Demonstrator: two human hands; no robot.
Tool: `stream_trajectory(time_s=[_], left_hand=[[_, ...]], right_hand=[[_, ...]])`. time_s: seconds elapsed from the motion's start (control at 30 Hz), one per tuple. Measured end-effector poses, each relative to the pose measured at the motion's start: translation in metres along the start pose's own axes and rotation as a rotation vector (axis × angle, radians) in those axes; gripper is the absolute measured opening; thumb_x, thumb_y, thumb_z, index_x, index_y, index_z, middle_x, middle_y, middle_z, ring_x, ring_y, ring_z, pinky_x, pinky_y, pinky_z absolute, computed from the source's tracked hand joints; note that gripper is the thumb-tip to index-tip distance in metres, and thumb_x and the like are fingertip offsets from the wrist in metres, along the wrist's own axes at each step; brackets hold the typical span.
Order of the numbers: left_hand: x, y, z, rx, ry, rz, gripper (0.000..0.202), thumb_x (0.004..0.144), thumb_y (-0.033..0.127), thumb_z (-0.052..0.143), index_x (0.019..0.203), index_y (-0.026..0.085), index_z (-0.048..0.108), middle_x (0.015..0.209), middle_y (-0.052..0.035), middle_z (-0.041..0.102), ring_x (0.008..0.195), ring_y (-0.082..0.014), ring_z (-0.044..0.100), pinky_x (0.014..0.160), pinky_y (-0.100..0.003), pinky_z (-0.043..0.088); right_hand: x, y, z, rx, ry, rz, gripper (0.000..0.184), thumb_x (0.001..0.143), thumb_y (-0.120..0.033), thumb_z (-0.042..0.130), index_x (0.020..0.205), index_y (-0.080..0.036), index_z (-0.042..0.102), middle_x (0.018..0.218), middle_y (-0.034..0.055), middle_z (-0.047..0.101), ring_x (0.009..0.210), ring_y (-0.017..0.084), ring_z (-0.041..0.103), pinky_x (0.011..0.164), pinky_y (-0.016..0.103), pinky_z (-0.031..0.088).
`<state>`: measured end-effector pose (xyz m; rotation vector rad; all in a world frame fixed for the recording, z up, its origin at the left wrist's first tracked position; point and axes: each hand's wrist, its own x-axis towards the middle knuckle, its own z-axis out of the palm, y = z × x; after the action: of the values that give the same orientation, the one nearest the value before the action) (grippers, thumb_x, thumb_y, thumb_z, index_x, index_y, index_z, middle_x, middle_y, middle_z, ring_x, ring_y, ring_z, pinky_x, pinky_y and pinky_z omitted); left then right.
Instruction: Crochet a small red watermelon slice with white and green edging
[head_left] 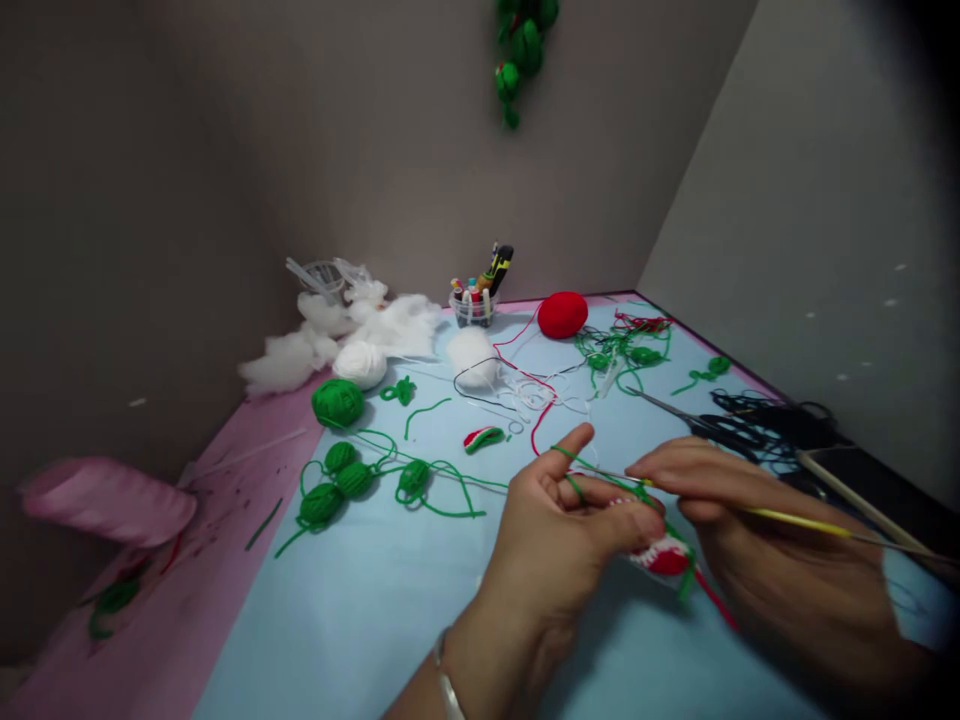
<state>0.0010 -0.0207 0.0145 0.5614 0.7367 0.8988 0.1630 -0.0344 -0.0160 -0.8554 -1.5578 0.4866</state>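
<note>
My left hand pinches a small crochet piece in red, white and green between thumb and fingers. Green yarn loops over its raised index finger. In my right hand is a crochet hook with a yellow grip, held like a pen. Its metal tip points left, meeting the green yarn at the top edge of the piece. A red strand trails below the work. My fingers partly cover the piece, so the stitch at the hook is hard to make out.
Several green yarn balls lie left, near white stuffing and a white yarn ball. A red yarn ball and a tub of pens stand at the back. Scissors and dark yarn lie right.
</note>
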Motion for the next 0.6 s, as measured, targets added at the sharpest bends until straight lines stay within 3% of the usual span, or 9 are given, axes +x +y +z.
stream_trajectory(time_s=[0.13, 0.27, 0.37, 0.5, 0.6], left_hand=[[0.002, 0.0, -0.001, 0.005, 0.037, 0.027, 0.107, 0.045, 0.012, 0.092, 0.142, 0.002, 0.047, 0.062, 0.0058, 0.067, 0.057, -0.0078, 0.058, 0.064, -0.023, 0.044], [0.003, -0.001, -0.001, -0.004, 0.078, 0.041, 0.108, 0.044, 0.014, 0.091, 0.141, 0.0, 0.046, 0.059, 0.0069, 0.065, 0.055, -0.0074, 0.056, 0.063, -0.023, 0.043], [0.002, 0.0, -0.002, -0.008, 0.045, 0.046, 0.111, 0.048, 0.013, 0.09, 0.146, -0.001, 0.038, 0.058, 0.0061, 0.067, 0.056, -0.0078, 0.056, 0.065, -0.023, 0.043], [0.002, 0.002, -0.003, -0.049, -0.005, 0.004, 0.114, 0.044, 0.01, 0.091, 0.144, -0.003, 0.038, 0.057, 0.0051, 0.068, 0.054, -0.0082, 0.056, 0.065, -0.023, 0.041], [0.002, 0.002, -0.002, -0.081, -0.029, -0.031, 0.115, 0.04, 0.009, 0.092, 0.142, -0.004, 0.04, 0.057, 0.0048, 0.068, 0.053, -0.0079, 0.055, 0.066, -0.022, 0.041]], right_hand=[[-0.002, 0.004, 0.006, -0.008, 0.081, 0.191, 0.008, 0.083, -0.04, 0.074, 0.085, -0.035, 0.08, 0.082, 0.0006, 0.08, 0.078, 0.018, 0.076, 0.071, 0.025, 0.064], [-0.004, 0.009, 0.004, -0.045, 0.07, 0.252, 0.009, 0.082, -0.041, 0.075, 0.085, -0.036, 0.081, 0.087, -0.0005, 0.082, 0.079, 0.016, 0.078, 0.072, 0.019, 0.063], [-0.003, 0.011, -0.001, -0.032, 0.008, 0.129, 0.013, 0.087, -0.031, 0.07, 0.093, -0.037, 0.079, 0.092, -0.0019, 0.082, 0.085, 0.017, 0.077, 0.077, 0.025, 0.064], [0.002, 0.008, -0.013, -0.183, -0.159, -0.116, 0.027, 0.088, -0.019, 0.064, 0.102, -0.037, 0.077, 0.096, -0.0006, 0.08, 0.093, 0.02, 0.073, 0.081, 0.032, 0.062], [0.003, 0.006, -0.018, -0.228, -0.14, -0.088, 0.021, 0.088, -0.026, 0.065, 0.099, -0.037, 0.079, 0.091, 0.001, 0.081, 0.085, 0.022, 0.074, 0.074, 0.034, 0.061]])
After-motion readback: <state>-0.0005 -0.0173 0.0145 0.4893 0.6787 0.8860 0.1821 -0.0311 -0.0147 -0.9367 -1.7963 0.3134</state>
